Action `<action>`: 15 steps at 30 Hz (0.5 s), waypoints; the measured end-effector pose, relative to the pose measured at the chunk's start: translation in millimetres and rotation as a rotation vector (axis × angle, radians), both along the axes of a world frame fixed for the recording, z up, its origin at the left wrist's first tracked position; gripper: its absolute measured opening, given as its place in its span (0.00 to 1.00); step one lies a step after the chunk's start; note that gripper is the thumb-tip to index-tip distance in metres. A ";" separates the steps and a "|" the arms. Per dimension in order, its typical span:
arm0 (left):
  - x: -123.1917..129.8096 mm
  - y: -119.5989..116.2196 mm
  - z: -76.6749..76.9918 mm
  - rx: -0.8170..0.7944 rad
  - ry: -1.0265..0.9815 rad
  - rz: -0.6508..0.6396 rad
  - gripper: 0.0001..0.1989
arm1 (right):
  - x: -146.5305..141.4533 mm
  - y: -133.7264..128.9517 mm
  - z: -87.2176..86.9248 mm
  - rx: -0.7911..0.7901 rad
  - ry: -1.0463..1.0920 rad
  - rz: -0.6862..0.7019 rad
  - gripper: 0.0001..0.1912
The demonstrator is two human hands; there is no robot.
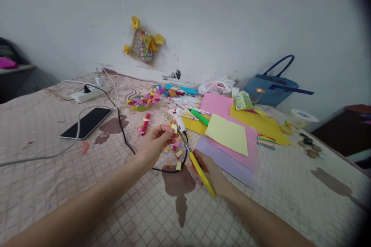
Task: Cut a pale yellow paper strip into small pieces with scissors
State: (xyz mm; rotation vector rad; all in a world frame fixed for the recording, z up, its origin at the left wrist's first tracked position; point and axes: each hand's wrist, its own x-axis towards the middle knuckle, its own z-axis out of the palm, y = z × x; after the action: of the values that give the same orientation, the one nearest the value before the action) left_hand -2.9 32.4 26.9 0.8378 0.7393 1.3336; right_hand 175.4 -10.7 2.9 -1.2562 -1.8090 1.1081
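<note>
Centrally, left hand [158, 142] pinches small pale-yellow paper piece [174, 128] between closed fingers [167, 133]; right hand [210, 170], fingers curled, grips yellow-handled scissors [199, 171], blades pointing up-left near the piece. Glue gun [177, 117] lies just beyond on counter [139, 208]; smartphone [87, 122] left of frame, pale-yellow sheet [227, 133] right of centre.

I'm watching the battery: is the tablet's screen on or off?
Off, it seems: the tablet shows a plain black face, nothing lit.
</note>
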 end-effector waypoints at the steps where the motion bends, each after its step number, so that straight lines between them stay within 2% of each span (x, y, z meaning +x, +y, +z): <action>1: 0.2 -0.4 0.5 -0.003 -0.001 0.003 0.08 | 0.0 0.0 -0.1 -0.010 0.015 0.002 0.16; 9: 0.9 -2.1 2.2 -0.004 -0.001 0.006 0.08 | 0.7 0.1 -4.7 -0.004 0.018 -0.003 0.17; 15: -0.1 1.5 -1.1 0.005 -0.016 -0.008 0.09 | -0.1 0.9 -1.9 -0.016 -0.037 0.015 0.16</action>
State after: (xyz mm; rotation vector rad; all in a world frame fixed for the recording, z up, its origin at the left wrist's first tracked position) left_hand -3.0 33.9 25.8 0.8327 0.7200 1.3340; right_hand 175.3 -9.8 0.9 -1.2828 -1.8432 1.1165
